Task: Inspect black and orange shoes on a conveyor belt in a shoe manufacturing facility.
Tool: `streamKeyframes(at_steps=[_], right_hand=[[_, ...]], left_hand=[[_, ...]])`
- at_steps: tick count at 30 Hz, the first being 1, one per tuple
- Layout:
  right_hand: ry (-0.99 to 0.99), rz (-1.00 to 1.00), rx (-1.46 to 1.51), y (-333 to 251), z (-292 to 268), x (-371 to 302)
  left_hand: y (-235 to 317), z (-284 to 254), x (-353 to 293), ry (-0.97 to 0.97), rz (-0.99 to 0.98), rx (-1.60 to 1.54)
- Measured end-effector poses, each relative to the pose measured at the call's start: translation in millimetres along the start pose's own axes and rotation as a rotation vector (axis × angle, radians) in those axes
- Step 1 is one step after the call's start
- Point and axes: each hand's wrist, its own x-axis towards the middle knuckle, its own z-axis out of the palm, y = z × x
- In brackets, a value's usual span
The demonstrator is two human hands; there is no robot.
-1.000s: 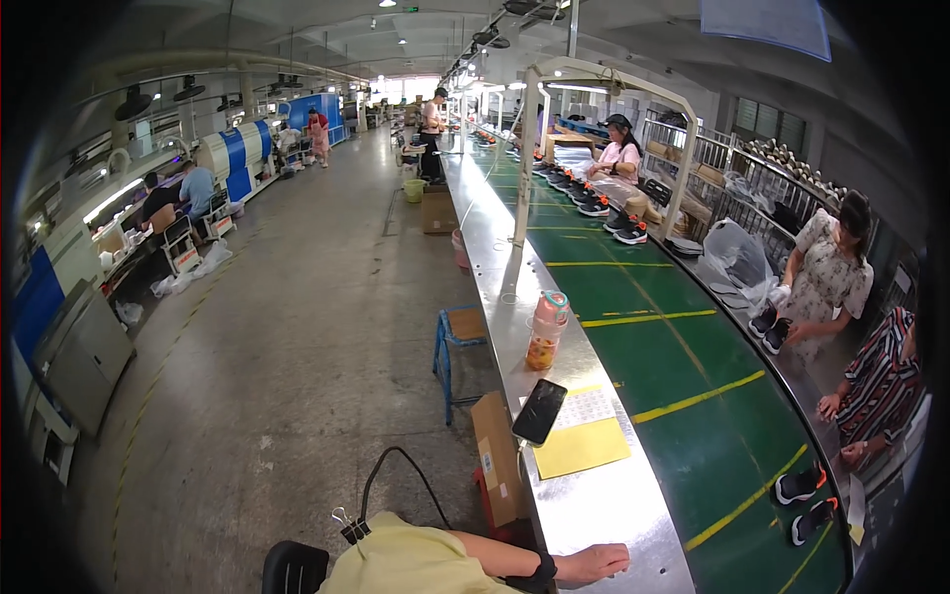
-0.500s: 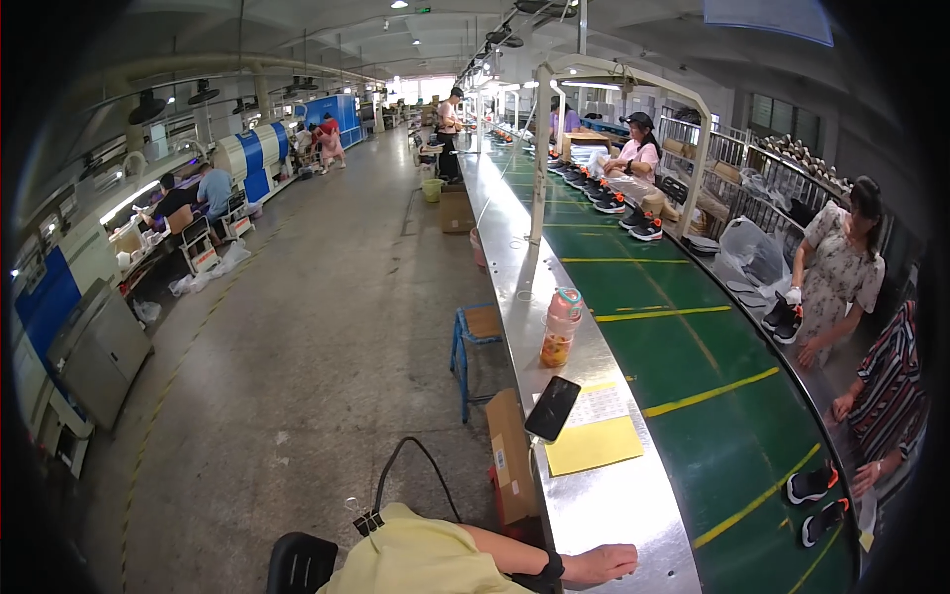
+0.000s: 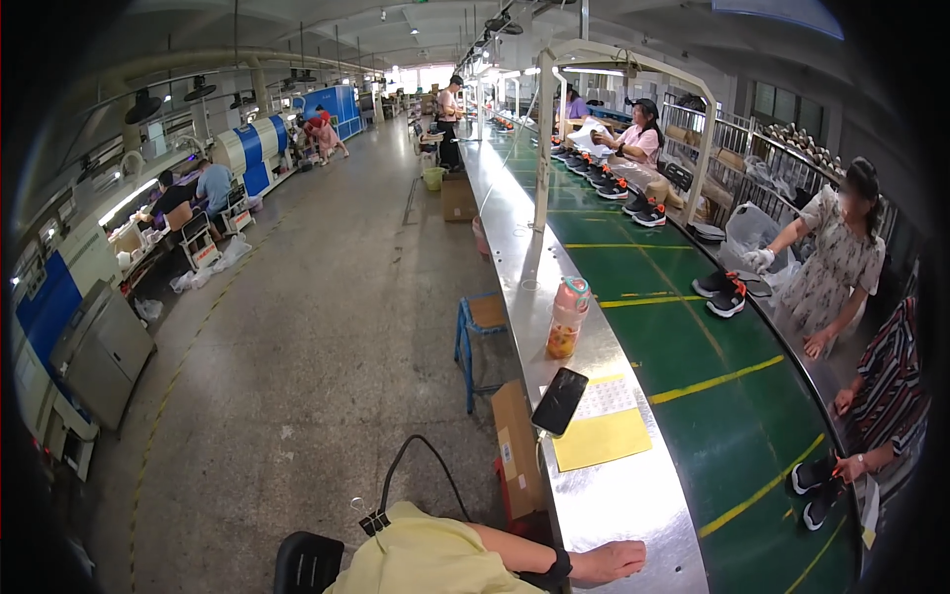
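Note:
My left hand (image 3: pixel 616 561) rests palm down on the shiny metal ledge (image 3: pixel 633 505) beside the conveyor. Its fingers are bent and held together, with nothing seen in them. A black band is on that wrist. My right hand is out of view. Farther along the ledge lie a yellow sheet (image 3: pixel 604 442), a white printed sheet (image 3: pixel 606 396) and a black phone (image 3: pixel 560 402). Beyond them stands a pink-lidded clear bottle (image 3: pixel 567 319) with orange contents. Across the green belt (image 3: pixel 732 426), a co-worker in a striped top has a hand at the near pair of black shoes (image 3: pixel 817 490).
A second pair of black-and-orange shoes (image 3: pixel 724 292) sits on the belt by a co-worker in a floral dress (image 3: pixel 841 247). More shoes line the belt's far part. Left of the ledge are a cardboard box (image 3: pixel 519 450), a blue-legged stool (image 3: pixel 480 332) and a black cable (image 3: pixel 411 450).
The floral-dressed co-worker has set the shoes from their hand onto the belt. The striped-top co-worker has reached the near pair. A seated co-worker in pink has raised something white. My left hand stays on the ledge.

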Motion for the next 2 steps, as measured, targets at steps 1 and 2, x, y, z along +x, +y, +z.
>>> streamKeyframes(at_steps=[1,2], right_hand=[[0.001,-0.007,-0.010,-0.7,-1.3,-2.1],[0.009,-0.019,-0.011,-1.3,-2.8,-6.2]], left_hand=[[3.1,-0.5,1.3,-0.001,-0.049,-0.034],[7.3,-1.1,3.1,-0.006,-0.097,-0.070]])
